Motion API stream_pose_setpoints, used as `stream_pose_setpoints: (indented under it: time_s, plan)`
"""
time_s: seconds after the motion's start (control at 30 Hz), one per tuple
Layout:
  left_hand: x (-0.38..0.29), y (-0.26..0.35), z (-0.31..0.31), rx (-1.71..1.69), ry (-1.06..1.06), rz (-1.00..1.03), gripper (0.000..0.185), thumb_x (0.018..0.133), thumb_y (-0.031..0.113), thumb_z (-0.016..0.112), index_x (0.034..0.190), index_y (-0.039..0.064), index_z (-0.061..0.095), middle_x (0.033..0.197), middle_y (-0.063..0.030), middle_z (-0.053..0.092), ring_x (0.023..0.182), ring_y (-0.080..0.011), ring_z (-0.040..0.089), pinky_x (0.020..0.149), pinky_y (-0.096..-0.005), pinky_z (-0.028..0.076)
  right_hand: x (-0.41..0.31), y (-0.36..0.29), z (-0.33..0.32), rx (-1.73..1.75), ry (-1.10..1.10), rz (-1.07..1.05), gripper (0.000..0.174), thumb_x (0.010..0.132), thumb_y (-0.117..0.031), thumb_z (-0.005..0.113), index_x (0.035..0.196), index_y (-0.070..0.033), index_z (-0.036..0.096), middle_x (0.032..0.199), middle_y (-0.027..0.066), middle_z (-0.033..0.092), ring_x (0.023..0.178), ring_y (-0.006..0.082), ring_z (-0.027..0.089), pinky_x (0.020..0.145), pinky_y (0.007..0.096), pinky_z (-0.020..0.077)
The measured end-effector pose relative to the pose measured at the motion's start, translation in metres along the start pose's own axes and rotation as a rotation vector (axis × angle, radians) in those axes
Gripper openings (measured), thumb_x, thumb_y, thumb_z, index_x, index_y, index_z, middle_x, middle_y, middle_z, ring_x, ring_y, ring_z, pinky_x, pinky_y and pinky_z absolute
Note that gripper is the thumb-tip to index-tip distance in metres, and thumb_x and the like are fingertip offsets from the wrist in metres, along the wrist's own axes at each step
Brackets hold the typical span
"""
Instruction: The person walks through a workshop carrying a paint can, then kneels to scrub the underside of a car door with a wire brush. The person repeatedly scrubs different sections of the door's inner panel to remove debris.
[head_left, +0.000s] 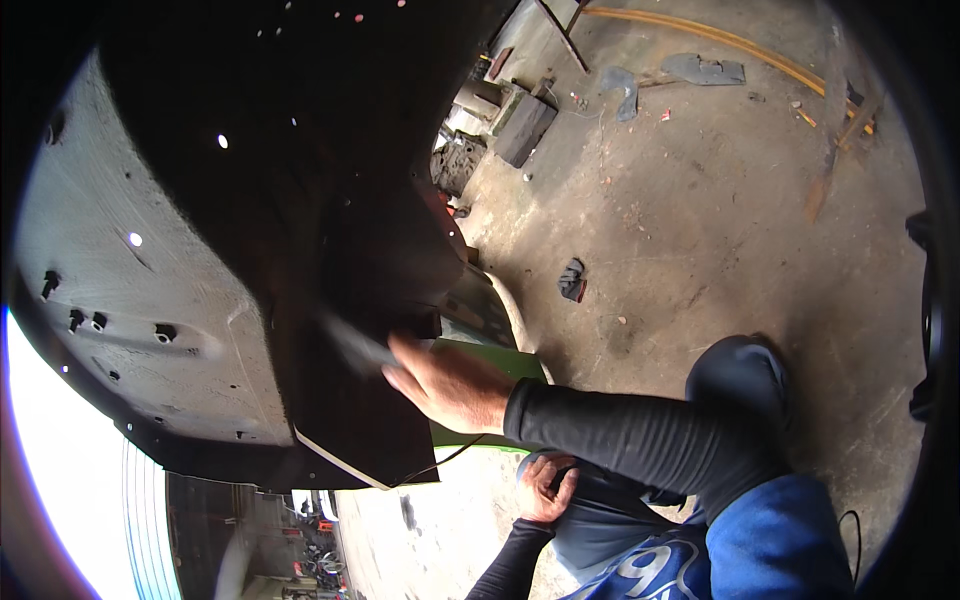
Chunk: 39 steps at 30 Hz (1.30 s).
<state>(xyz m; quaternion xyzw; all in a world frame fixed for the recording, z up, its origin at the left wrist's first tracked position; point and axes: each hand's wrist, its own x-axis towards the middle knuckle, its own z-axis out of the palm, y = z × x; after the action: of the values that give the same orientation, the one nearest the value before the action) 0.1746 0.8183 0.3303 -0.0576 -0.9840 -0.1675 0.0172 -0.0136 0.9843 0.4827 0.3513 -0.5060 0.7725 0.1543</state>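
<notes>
My right hand (450, 384), motion-blurred, reaches into the dark hollow side of a large vehicle body panel (187, 300). From its fingers a thin, pale tool (352, 343) points at the dark surface; blur hides its exact kind. The panel's grey face carries several bolts and nuts (164, 334), and light shows through small holes. Just behind my right hand is a green panel (495, 360). My left hand (550, 487) lies by my knee with curled fingers. Something dark shows between its thumb and fingers, perhaps trouser cloth.
A grey work glove (572, 280) lies on the concrete floor (675, 247). Farther off are a dark block (526, 129), metal scraps (705, 70) and a long yellow-orange bar (705, 31). A thin strip (341, 459) edges the panel's lower side, near a dark cable (439, 461).
</notes>
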Motion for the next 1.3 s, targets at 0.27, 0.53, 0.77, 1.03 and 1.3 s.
stream_pose_setpoints:
  time_s: [0.27, 0.53, 0.77, 1.03, 1.3]
  plan:
    - [-0.012, -0.008, -0.003, 0.013, 0.065, 0.066, 0.015, 0.082, 0.017, 0.070, 0.092, 0.006, 0.070, 0.094, -0.0093, 0.069, 0.086, -0.0281, 0.066, 0.078, -0.0368, 0.048, 0.028, -0.029, -0.026, 0.119, 0.450, -0.054, 0.025, 0.101, -0.025, 0.049, 0.092, -0.003, 0.043, 0.059, 0.0178, 0.051, 0.053, 0.0402, 0.057, 0.048, 0.0472, 0.0394]
    - [-0.010, -0.010, -0.001, -0.054, 0.079, 0.129, 0.015, 0.083, 0.017, 0.070, 0.092, 0.006, 0.070, 0.095, -0.0096, 0.069, 0.087, -0.0273, 0.066, 0.078, -0.0373, 0.048, 0.015, 0.003, 0.005, 0.209, 0.301, 0.076, 0.020, 0.102, -0.025, 0.050, 0.092, -0.009, 0.043, 0.058, 0.0049, 0.046, 0.046, 0.0223, 0.050, 0.045, 0.0349, 0.0399]
    - [-0.006, -0.005, -0.005, 0.025, 0.044, 0.101, 0.015, 0.083, 0.016, 0.069, 0.093, 0.005, 0.069, 0.097, -0.0096, 0.069, 0.088, -0.0271, 0.067, 0.078, -0.0369, 0.048, 0.011, 0.000, 0.020, 0.027, 0.285, -0.084, 0.019, 0.099, -0.024, 0.054, 0.094, -0.008, 0.044, 0.062, 0.0107, 0.048, 0.053, 0.0248, 0.055, 0.049, 0.0405, 0.0413]
    - [-0.009, -0.009, -0.002, -0.007, 0.055, 0.121, 0.016, 0.084, 0.017, 0.068, 0.095, 0.005, 0.068, 0.098, -0.0100, 0.068, 0.091, -0.0287, 0.066, 0.080, -0.0380, 0.048, 0.006, 0.051, 0.009, 0.377, 0.301, -0.002, 0.032, 0.096, -0.038, 0.062, 0.096, -0.005, 0.062, 0.077, -0.0036, 0.053, 0.074, 0.0030, 0.049, 0.061, 0.0202, 0.0394]
    - [-0.010, -0.012, -0.006, -0.020, 0.044, 0.079, 0.018, 0.083, 0.019, 0.069, 0.094, 0.005, 0.067, 0.097, -0.0100, 0.068, 0.087, -0.0295, 0.065, 0.078, -0.0375, 0.048, 0.022, 0.042, 0.060, 0.873, 0.279, -0.210, 0.038, 0.101, -0.040, 0.050, 0.093, -0.005, 0.061, 0.058, -0.0012, 0.044, 0.047, 0.0072, 0.041, 0.046, 0.0216, 0.0330]
